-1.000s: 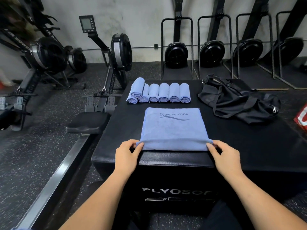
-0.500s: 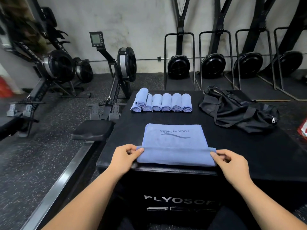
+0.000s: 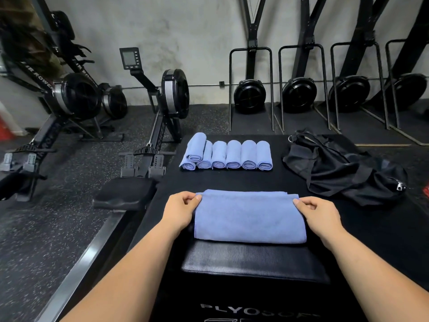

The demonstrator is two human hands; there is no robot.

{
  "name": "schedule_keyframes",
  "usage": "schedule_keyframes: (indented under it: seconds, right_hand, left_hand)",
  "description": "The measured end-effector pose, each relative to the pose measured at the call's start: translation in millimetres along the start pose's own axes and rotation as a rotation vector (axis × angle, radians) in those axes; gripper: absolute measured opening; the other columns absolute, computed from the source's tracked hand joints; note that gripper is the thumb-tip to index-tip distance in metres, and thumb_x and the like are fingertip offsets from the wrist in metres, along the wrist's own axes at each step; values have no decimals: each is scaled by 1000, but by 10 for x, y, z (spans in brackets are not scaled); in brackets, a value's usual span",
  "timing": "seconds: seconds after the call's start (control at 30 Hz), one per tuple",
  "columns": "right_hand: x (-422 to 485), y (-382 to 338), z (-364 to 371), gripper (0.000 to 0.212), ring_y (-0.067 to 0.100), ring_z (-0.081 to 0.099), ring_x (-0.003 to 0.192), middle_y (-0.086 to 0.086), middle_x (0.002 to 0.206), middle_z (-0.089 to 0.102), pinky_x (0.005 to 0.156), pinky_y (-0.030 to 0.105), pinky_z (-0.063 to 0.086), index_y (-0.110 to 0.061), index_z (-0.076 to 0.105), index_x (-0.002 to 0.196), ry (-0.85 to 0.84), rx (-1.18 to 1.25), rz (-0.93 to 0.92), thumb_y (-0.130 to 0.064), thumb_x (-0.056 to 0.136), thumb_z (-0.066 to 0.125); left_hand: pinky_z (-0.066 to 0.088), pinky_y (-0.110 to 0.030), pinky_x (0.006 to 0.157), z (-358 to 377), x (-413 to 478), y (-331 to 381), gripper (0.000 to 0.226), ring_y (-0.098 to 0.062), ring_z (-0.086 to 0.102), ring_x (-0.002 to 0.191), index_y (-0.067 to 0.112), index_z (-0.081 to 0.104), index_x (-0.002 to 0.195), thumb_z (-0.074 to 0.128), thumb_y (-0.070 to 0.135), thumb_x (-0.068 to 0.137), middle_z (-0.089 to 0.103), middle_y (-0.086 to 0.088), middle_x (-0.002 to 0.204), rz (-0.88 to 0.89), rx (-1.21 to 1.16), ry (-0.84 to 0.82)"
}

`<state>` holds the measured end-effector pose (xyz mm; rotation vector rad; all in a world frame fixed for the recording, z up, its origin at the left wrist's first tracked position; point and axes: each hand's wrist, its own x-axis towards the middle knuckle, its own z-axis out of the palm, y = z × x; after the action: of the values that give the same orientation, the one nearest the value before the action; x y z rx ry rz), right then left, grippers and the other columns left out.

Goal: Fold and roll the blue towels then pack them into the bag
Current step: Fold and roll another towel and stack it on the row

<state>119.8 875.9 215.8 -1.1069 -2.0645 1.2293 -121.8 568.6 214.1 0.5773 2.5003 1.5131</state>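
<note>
Hands (image 3: 180, 211) (image 3: 319, 213) on towel (image 3: 249, 219); rolls (image 3: 233, 154), bag (image 3: 336, 168) beyond.

The folded towel (image 3: 249, 219) is plain periwinkle blue with no print showing. The rolled towels (image 3: 226, 155) at its 12 o'clock match that blue. The duffel bag (image 3: 336, 173) at 2 o'clock is black, with a silver zipper pull (image 3: 399, 185). The plyo box (image 3: 255, 261) is matte black, with white lettering (image 3: 255, 310) at 6 o'clock. The floor (image 3: 46, 228) at 9 o'clock is black with fine pale speckle. The rowing machine (image 3: 171, 94) at 11 o'clock is black with a silver-grey flywheel band. The wall (image 3: 197, 31) is mottled grey.
</note>
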Motion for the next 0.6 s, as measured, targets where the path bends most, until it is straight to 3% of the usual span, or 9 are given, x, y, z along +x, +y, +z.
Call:
schedule_keyframes:
  seconds: [0.17,0.23,0.37,0.5,0.6]
  right_hand:
    - [412,-4,131,9,16,72,90,-11,80,77,85,37,54,-27,81,86,2,15,49,-36,89,80]
    - [523,-28,209,9,17,71,93,-11,83,76,87,36,53,-27,80,92,13,-3,64,-36,90,78]
    - [466,36,361,24,15,67,89,-10,80,74,84,34,47,-34,67,112,27,-90,18,-27,90,75]
    - [426,110,417,27,10,67,78,-13,76,73,79,34,49,-39,67,100,41,-74,-42,-16,87,72]
    - [427,144,402,22,5,66,81,-12,83,74,73,20,46,-39,77,94,38,-112,-95,-18,93,72]
  left_hand:
    - [57,-35,82,129,448,34,12,-9,67,75,25,79,90,74,32,97,78,2,86,5,-6,7]
    - [58,-37,88,218,589,56,13,-11,71,82,24,78,103,73,35,97,77,6,85,-5,6,22]
    - [50,-28,84,444,451,-84,43,-6,66,81,36,58,135,72,32,95,70,11,82,-15,63,-63]
    - [51,-27,82,490,336,-276,33,-5,65,82,47,67,115,69,23,93,71,16,89,79,88,-6]
    - [49,-24,78,491,340,-288,25,-7,62,79,43,76,104,70,20,96,69,13,85,93,100,7]
